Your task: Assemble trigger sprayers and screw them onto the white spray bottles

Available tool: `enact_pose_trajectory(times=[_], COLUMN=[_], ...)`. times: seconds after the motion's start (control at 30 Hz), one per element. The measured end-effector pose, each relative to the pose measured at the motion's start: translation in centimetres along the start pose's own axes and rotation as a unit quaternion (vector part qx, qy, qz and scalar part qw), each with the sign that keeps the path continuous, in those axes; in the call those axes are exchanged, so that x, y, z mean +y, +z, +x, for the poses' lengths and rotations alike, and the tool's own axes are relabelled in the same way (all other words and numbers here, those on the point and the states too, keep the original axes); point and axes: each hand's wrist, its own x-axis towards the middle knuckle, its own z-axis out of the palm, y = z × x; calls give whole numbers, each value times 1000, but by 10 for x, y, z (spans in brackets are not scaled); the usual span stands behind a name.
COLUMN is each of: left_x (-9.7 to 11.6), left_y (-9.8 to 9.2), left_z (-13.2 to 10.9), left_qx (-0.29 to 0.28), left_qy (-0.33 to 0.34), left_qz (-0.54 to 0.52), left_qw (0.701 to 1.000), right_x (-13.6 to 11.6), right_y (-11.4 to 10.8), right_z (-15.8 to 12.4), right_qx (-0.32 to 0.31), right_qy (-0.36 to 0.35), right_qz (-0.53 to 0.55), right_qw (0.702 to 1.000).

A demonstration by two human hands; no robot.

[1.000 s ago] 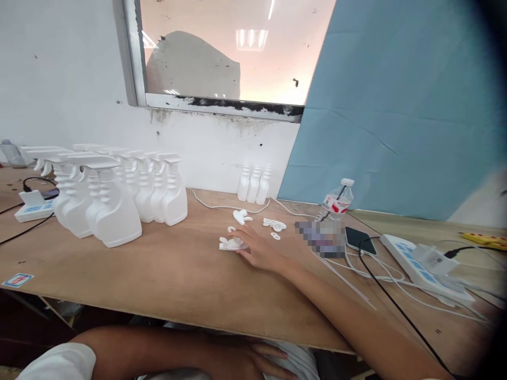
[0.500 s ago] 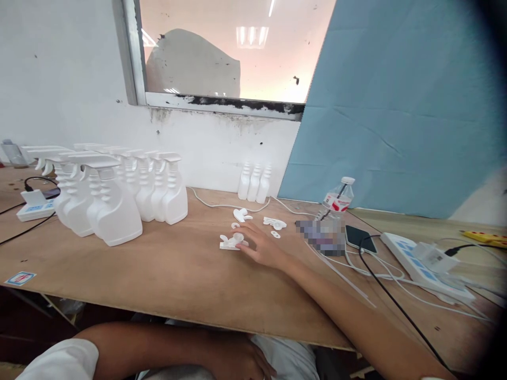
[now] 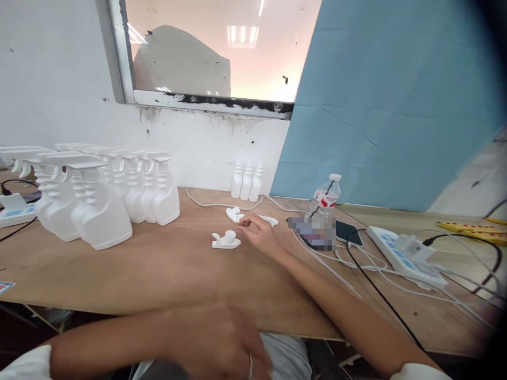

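Note:
My right hand (image 3: 261,236) hovers over the middle of the table, fingertips pinched together beside a white spray trigger head (image 3: 234,214). Whatever lies between those fingers is too small to make out. Just left of the hand, another white spray trigger head (image 3: 226,240) lies on its side on the wood. A further white trigger piece (image 3: 268,219) is partly hidden behind the hand. My left hand (image 3: 225,338), smeared by motion, is at the table's front edge with a ring on one finger; its fingers cannot be read clearly.
Several white spray bottles (image 3: 106,211) stand grouped at left. Three small white bottles (image 3: 246,182) are against the wall. Rightward are a plastic drink bottle (image 3: 325,199), a phone (image 3: 348,233), a power strip (image 3: 404,258) and loose cables. The wooden table (image 3: 166,279) ends just before my lap.
My right hand has lifted off the nearer trigger head and moved slightly right; the small ring by it no longer shows. My left hand has risen from my lap to the table edge. The view has shifted right.

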Motion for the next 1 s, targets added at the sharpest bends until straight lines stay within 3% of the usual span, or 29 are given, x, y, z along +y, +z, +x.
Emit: enact_pose_trajectory(times=[0.03, 0.1, 0.17, 0.27, 0.33, 0.47, 0.57, 0.63, 0.9, 1.0], left_x=[-6, -33, -72, -121, -137, -142, -141, -141, -141, -140], left_y=[-20, -54, -72, -70, -57, -33, -28, -28, -30, -32], left_z=[-3, -7, -10, -14, -16, -16, -15, -16, -20, -22], left_qx=[29, 149, 242, 267, 249, 249, 264, 265, 265, 256], left_qy=[-14, -147, -203, -275, -285, -270, -268, -262, -292, -253], left_qz=[20, 77, 116, 49, -14, -35, -37, -47, -34, 3], left_qw=[999, 975, 942, 922, 925, 930, 926, 927, 918, 933], right_x=[1, 3, 6, 10, 12, 15, 13, 11, 16, 21], right_y=[1, 3, 5, 7, 7, 9, 7, 3, 0, 5], right_z=[0, 1, 1, 1, -1, -5, -7, -7, -10, -10], right_qx=[5, 18, 30, 15, -14, -76, -128, -158, -170, -187], right_qy=[19, 58, 92, 126, 120, 7, -106, -144, -107, -83], right_qz=[5, 29, 66, 122, 122, -12, -79, -87, -43, -41], right_qw=[1000, 998, 993, 984, 985, 997, 983, 973, 979, 978])
